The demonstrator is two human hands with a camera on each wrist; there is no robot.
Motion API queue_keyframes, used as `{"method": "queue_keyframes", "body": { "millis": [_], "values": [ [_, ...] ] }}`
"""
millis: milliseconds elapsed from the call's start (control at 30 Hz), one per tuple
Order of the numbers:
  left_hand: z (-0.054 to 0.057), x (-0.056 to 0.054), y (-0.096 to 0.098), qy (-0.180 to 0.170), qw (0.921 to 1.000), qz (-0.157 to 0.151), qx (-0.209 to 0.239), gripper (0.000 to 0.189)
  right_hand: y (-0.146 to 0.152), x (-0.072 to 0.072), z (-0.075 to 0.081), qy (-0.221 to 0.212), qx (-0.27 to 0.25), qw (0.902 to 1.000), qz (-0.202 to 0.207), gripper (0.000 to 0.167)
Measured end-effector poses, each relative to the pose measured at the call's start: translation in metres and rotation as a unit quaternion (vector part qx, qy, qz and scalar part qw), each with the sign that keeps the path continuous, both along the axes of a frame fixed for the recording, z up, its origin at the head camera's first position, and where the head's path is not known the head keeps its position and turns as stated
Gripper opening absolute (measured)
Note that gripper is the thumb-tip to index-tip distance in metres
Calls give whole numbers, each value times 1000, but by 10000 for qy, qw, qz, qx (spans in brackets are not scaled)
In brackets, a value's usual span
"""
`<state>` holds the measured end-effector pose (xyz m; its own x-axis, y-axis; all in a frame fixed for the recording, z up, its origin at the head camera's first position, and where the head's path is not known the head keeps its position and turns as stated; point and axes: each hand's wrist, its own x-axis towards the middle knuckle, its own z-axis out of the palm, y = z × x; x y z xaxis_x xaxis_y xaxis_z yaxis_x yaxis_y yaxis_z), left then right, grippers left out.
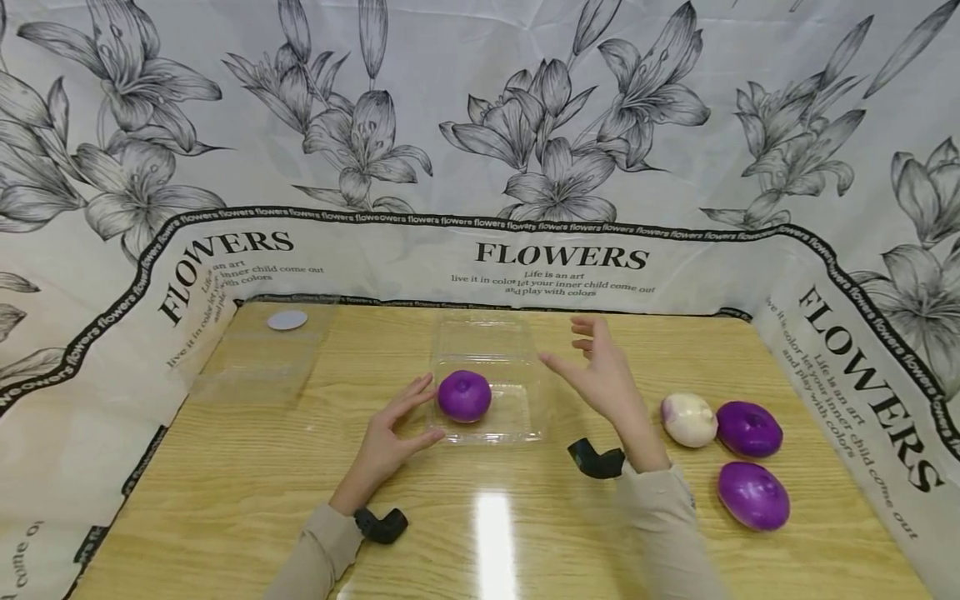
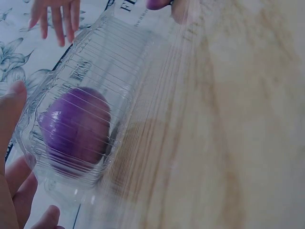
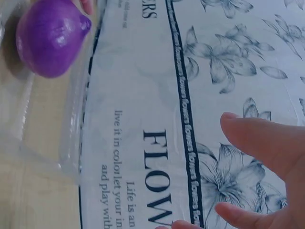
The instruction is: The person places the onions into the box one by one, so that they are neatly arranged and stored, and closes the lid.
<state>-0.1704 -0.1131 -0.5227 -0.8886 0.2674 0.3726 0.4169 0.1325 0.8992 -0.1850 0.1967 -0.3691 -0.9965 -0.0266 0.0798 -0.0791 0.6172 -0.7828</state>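
Note:
A clear plastic clamshell box (image 1: pixel 498 421) lies opened out on the table, its lid (image 1: pixel 483 337) folded back toward the wall. Inside its left half sits a purple onion (image 1: pixel 464 396), seen through the ribbed side in the left wrist view. My left hand (image 1: pixel 390 437) is at the box's left side, thumb and fingers spread around the near-left corner. Raised to the right of the box, my right hand (image 1: pixel 603 371) has its fingers apart and nothing in them; the right wrist view shows its thumb (image 3: pixel 257 138) away from the onion.
On the right lie a white onion (image 1: pixel 688 420) and two purple onions, one behind (image 1: pixel 750 429) and one nearer (image 1: pixel 753 497). Another clear plastic container (image 1: pixel 258 367) with a white round piece (image 1: pixel 287 320) stands at the back left. A flower-printed cloth (image 1: pixel 555 267) walls the table.

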Motion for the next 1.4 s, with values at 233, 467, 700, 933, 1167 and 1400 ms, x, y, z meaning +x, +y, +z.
{"method": "queue_keyframes", "body": {
  "millis": [233,467,700,933,1167,1400],
  "values": [
    [-2,-1,0,48,10000,20,-12,59,43,8,7,186,-178,9987,-449,83],
    [5,2,3,34,10000,62,-53,60,85,19,4,107,-184,9963,-827,84],
    [30,13,4,-97,9999,-13,-52,58,125,24,-6,-208,240,9947,-977,84],
    [32,14,3,-124,9999,-54,-46,58,150,29,-21,-405,926,9908,-896,82],
    [31,13,4,-146,9999,-93,-1,58,161,39,-35,-709,1446,9832,-864,85],
    [31,14,4,-170,9998,-64,-22,58,164,43,-43,-857,1566,9802,-861,86]
  ]
}}
